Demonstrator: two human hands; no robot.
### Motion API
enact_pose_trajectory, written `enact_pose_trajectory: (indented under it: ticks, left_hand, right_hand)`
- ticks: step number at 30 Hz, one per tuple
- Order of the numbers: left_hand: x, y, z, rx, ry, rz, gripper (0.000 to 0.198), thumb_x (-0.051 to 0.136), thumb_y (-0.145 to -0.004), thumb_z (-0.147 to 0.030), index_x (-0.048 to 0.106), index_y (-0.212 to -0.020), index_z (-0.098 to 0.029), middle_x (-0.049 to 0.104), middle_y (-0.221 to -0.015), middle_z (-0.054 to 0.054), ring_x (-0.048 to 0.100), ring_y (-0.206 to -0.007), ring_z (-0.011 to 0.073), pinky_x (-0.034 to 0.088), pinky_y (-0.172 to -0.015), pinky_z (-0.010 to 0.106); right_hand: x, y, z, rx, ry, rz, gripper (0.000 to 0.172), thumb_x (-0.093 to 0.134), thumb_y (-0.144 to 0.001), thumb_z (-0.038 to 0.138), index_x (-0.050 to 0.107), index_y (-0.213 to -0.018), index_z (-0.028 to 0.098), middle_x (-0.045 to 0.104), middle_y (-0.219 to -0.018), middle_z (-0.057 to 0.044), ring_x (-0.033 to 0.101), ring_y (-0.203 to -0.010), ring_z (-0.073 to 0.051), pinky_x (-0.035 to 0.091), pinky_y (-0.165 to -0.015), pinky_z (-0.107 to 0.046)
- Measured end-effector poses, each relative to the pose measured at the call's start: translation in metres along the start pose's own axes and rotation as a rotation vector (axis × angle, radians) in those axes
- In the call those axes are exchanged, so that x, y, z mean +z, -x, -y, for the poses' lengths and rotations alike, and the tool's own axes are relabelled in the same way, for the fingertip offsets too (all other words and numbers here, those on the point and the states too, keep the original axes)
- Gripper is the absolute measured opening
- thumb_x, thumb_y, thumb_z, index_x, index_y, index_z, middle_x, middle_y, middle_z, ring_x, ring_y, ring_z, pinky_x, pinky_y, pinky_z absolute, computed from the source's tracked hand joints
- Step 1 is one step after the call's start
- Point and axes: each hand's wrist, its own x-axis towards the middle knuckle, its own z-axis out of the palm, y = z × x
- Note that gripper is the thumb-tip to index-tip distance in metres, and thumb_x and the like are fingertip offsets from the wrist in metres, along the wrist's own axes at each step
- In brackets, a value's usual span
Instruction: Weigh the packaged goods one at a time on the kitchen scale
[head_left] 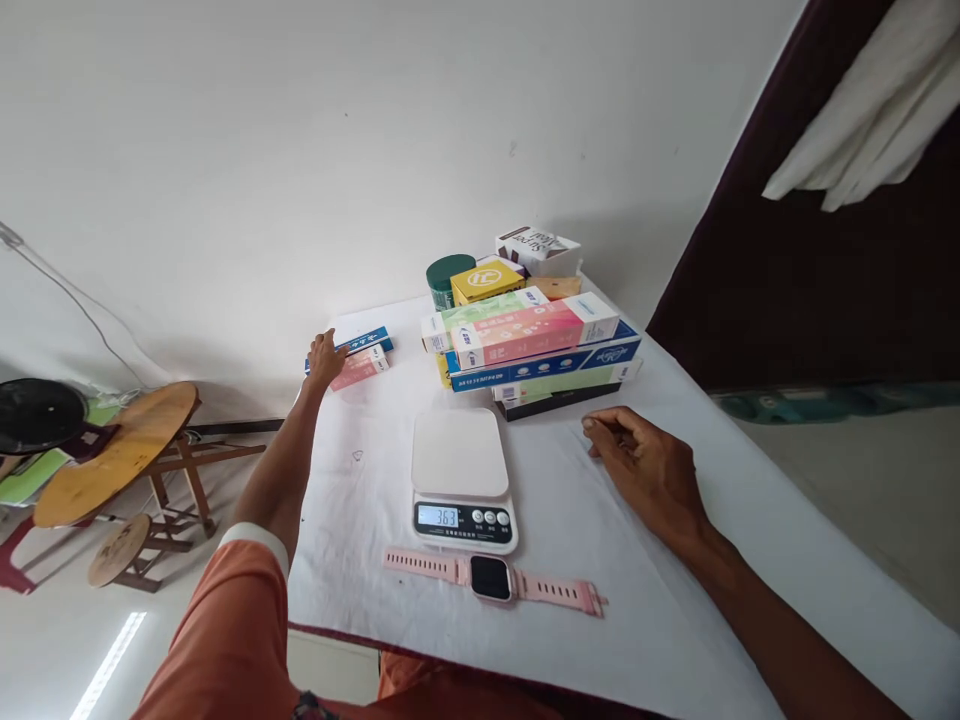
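My left hand [325,357] reaches far across the white table [660,620] and rests on two small boxes at the far left: a pink-and-white box [363,367] and a blue box [365,342] behind it. Its fingers curl over the boxes' left ends. My right hand [646,463] lies on the tablecloth to the right, fingers loosely curled, holding nothing. Between my arms stands a white kitchen scale [460,478]; its platform is bare and its display is lit. A pink smartwatch [491,580] lies flat in front of the scale.
A stack of long cartons [534,350] stands behind the scale, with a green tin [446,277], a yellow box [485,281] and a white box [538,249] beyond it. Round wooden folding tables [112,450] stand on the floor at left. A dark curtain [810,250] hangs at right.
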Motion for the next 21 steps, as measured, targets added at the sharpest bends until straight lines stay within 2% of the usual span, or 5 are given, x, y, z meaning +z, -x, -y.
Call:
enact_pose_trajectory:
  ticks: [3, 6, 12, 16, 21]
  left_hand:
    - [0.006, -0.019, 0.009, -0.015, -0.058, 0.091, 0.060, 0.067, -0.091, -0.044, 0.056, -0.145, -0.022, 0.050, -0.159, 0.023, 0.043, -0.151, 0.0410, 0.038, -0.117, 0.053]
    - [0.009, -0.032, 0.014, -0.019, -0.118, 0.173, 0.057, 0.063, -0.092, -0.051, 0.058, -0.141, -0.024, 0.055, -0.155, 0.021, 0.047, -0.147, 0.0406, 0.040, -0.114, 0.054]
    - [0.002, -0.035, 0.022, 0.027, -0.224, 0.248, 0.047, 0.059, -0.092, -0.058, 0.067, -0.124, -0.024, 0.070, -0.137, 0.017, 0.059, -0.134, 0.0384, 0.040, -0.114, 0.055]
    - [-0.004, -0.022, 0.022, 0.046, -0.254, 0.226, 0.046, 0.059, -0.092, -0.062, 0.071, -0.110, -0.021, 0.074, -0.125, 0.017, 0.067, -0.120, 0.0371, 0.048, -0.104, 0.047]
    - [-0.021, -0.003, 0.014, 0.043, -0.282, 0.086, 0.050, 0.056, -0.097, -0.058, 0.067, -0.123, -0.016, 0.069, -0.134, 0.022, 0.063, -0.128, 0.0400, 0.047, -0.107, 0.051]
  right_hand:
    - [0.000, -0.001, -0.004, 0.022, 0.013, 0.004, 0.029, 0.056, -0.089, 0.054, 0.066, -0.084, 0.026, 0.070, -0.069, 0.000, 0.071, -0.064, -0.025, 0.052, -0.071, -0.038]
    - [0.000, -0.002, -0.005, 0.037, 0.007, 0.007, 0.029, 0.057, -0.089, 0.054, 0.066, -0.085, 0.027, 0.071, -0.072, 0.000, 0.072, -0.066, -0.025, 0.052, -0.071, -0.038]
    - [0.001, -0.002, -0.006, 0.032, -0.009, 0.006, 0.027, 0.057, -0.089, 0.053, 0.066, -0.086, 0.027, 0.070, -0.076, 0.000, 0.071, -0.067, -0.024, 0.052, -0.071, -0.038]
    - [0.002, -0.002, -0.005, 0.008, 0.008, 0.011, 0.027, 0.055, -0.090, 0.052, 0.064, -0.084, 0.027, 0.069, -0.072, 0.000, 0.067, -0.066, -0.023, 0.051, -0.069, -0.037]
    - [0.002, -0.001, -0.001, 0.014, 0.012, 0.005, 0.026, 0.055, -0.090, 0.048, 0.065, -0.084, 0.026, 0.068, -0.070, -0.001, 0.066, -0.066, -0.022, 0.050, -0.068, -0.035]
